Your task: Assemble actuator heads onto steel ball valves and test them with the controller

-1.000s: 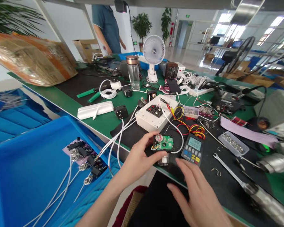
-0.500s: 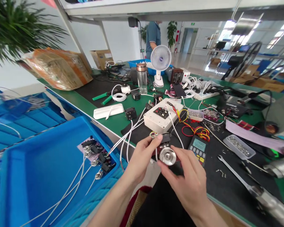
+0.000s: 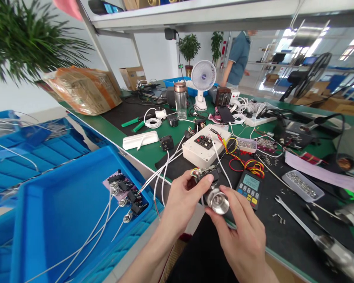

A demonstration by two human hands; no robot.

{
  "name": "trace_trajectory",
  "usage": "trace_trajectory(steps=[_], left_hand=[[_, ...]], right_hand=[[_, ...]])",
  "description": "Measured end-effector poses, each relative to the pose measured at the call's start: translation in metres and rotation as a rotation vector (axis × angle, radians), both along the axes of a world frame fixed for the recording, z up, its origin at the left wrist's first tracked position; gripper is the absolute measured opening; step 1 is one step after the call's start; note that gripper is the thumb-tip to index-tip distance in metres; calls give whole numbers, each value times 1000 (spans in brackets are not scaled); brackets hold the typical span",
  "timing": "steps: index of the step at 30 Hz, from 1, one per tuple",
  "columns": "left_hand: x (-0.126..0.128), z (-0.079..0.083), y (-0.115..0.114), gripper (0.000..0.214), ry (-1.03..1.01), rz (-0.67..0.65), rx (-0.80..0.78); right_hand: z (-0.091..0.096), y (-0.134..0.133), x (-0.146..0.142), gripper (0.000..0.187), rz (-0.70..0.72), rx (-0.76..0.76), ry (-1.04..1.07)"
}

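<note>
the left hand (image 3: pixel 181 202) pinches the black case (image 3: pixel 215 173); the right hand (image 3: pixel 238 224) curls partly closed round its metal cup (image 3: pixel 219 202), near the table (image 3: pixel 146 158) edge. a slipping grip could drop it; twisting might strain the thin wires (image 3: pixel 195 171).

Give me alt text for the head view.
Left hand holds a black device; right hand grips the round metal fitting beside it. A white box lies beyond, a keypad meter to the right, a blue tray to the left.
</note>
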State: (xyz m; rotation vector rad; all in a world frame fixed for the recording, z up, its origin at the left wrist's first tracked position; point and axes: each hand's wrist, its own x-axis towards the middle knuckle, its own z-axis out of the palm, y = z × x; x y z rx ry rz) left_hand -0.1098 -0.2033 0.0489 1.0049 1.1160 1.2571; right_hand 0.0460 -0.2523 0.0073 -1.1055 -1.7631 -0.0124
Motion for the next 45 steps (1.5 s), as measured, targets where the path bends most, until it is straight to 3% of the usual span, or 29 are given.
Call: trace_trajectory(steps=[4,9,12,17,20,22,26,29,32,36,42,45], left_hand=[[2,0,-4,39,7,-7,9],[-1,0,-9,37,18,-91,10],[-16,6,-11,37,44,-231,12],[-33,11,-18,68,178,-382,69],[-19,2,-27,53,117,-277,37],[-4,-7,-32,48,-58,-122,-43],[19,-23,-38,48,-518,51,-285],[23,-27,-38,48,-704,62,-361],[24,-27,-36,50,-769,89,-402],[28,-26,-35,41,-829,145,-441],[32,-19,-41,29,-889,177,-469],[32,-16,-44,29,-816,240,-466]], right_hand=[[9,-1,1,39,44,-99,120],[19,-4,17,39,61,-100,45],[30,-3,34,40,140,-81,-106],[66,-3,53,47,311,22,-550],[83,-8,48,48,369,48,-676],[85,-13,41,43,331,53,-592],[72,-22,31,47,146,5,-319],[55,-23,28,38,154,-2,-304],[40,-23,27,27,185,6,-316],[33,-22,26,30,220,4,-300],[42,-18,24,28,244,71,-290],[47,-22,30,28,194,73,-301]])
